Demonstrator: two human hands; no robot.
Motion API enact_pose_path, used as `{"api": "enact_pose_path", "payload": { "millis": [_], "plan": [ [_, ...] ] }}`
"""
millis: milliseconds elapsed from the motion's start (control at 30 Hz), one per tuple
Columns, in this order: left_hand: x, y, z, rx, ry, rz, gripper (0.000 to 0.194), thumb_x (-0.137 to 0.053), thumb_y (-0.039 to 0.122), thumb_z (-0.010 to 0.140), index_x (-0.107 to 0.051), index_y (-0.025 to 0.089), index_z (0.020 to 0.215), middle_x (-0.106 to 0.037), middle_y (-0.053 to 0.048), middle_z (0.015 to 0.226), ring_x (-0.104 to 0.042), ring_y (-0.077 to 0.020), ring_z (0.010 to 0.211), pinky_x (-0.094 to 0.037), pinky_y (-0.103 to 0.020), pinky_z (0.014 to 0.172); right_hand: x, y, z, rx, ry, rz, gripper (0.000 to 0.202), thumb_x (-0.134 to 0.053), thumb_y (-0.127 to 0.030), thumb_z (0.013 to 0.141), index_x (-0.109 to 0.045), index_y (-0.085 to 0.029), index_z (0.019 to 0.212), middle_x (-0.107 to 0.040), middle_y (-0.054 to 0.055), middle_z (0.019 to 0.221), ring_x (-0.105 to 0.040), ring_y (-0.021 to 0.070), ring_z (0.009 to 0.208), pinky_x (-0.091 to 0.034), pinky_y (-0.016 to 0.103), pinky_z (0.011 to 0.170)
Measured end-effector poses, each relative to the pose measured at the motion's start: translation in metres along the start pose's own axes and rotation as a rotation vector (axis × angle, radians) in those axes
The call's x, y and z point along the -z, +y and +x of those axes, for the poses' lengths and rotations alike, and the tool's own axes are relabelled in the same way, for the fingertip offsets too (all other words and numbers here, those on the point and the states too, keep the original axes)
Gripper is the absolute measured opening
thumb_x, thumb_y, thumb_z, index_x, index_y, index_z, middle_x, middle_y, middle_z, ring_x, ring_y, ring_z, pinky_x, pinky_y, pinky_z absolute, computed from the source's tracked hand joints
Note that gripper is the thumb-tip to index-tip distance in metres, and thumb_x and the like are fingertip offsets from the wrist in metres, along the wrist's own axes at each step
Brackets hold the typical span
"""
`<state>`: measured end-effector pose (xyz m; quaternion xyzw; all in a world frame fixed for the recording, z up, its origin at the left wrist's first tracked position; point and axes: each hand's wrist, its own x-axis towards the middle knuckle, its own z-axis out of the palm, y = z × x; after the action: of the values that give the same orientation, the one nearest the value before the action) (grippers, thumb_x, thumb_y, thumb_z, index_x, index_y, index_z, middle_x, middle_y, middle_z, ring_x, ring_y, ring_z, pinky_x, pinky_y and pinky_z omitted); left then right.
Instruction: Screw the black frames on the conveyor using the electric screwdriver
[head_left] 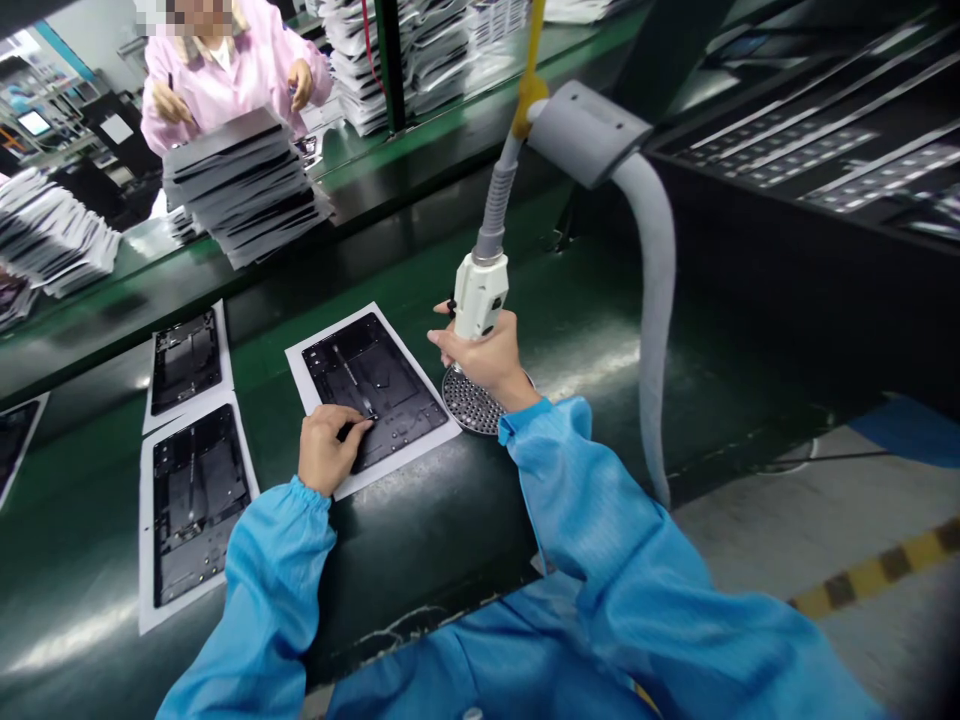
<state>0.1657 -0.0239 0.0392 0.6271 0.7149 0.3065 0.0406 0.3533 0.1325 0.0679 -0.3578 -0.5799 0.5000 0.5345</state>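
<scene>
My right hand (491, 362) is wrapped round the lower body of a white electric screwdriver (480, 285), which stands nearly upright. Its tip is hidden behind my hand. Under it lies a round dish (471, 408) with rows of small holes or screws; I cannot tell which. Beside the dish, a flat black tablet-like housing (401, 400) rests on a white sheet (435, 432). At its near left side, my left hand (330, 445) has thumb and forefinger pinched together over the panel. Whatever is between those fingertips is too small to make out.
Two more black housings (202, 490) on white sheets lie to the left, with another at the far left edge. A grey hose (656, 300) hangs on the right. Across the bench, a person in pink (255, 60) stands behind a tall stack of sheets (240, 185).
</scene>
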Motion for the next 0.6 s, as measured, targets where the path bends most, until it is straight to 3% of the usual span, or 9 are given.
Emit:
{"api": "enact_pose_path", "payload": {
  "millis": [133,267,433,600],
  "plan": [
    [0.000,0.017,-0.003,0.197,-0.026,-0.141,0.017,-0.065,0.034,0.081,-0.073,0.019,0.077,-0.072,0.000,0.073,-0.063,-0.0137,0.065,-0.051,-0.026,0.067,0.003,-0.005,-0.004,0.084,0.026,-0.022,0.020,-0.070,-0.021,0.066,-0.063,-0.019,0.084,-0.053,-0.008,0.047,-0.050,0.0108,0.040,-0.048,0.032,0.048],
    [-0.008,0.033,-0.010,0.333,-0.146,-0.301,0.016,-0.067,0.030,0.078,-0.074,0.017,0.082,-0.070,0.001,0.066,-0.059,-0.0111,0.056,-0.046,-0.022,0.055,0.005,-0.007,-0.006,0.139,0.027,-0.046,0.019,-0.071,-0.019,0.067,-0.063,-0.020,0.085,-0.054,-0.007,0.048,-0.051,0.0115,0.041,-0.051,0.034,0.051],
    [-0.015,0.039,-0.014,0.278,-0.267,-0.123,0.016,-0.063,0.028,0.083,-0.075,0.019,0.084,-0.070,0.000,0.067,-0.058,-0.0121,0.057,-0.043,-0.024,0.057,0.004,-0.008,-0.008,0.126,0.016,-0.045,0.016,-0.071,-0.018,0.066,-0.063,-0.020,0.080,-0.054,-0.006,0.046,-0.054,0.0136,0.043,-0.053,0.037,0.054],
    [-0.017,0.041,-0.011,0.177,-0.246,-0.013,0.013,-0.063,0.026,0.085,-0.074,0.020,0.084,-0.070,-0.002,0.082,-0.063,-0.0164,0.077,-0.048,-0.028,0.071,0.003,-0.008,-0.009,0.143,0.008,-0.063,0.015,-0.071,-0.019,0.068,-0.062,-0.021,0.080,-0.054,-0.007,0.047,-0.054,0.0130,0.043,-0.054,0.038,0.054]
  ]
}}
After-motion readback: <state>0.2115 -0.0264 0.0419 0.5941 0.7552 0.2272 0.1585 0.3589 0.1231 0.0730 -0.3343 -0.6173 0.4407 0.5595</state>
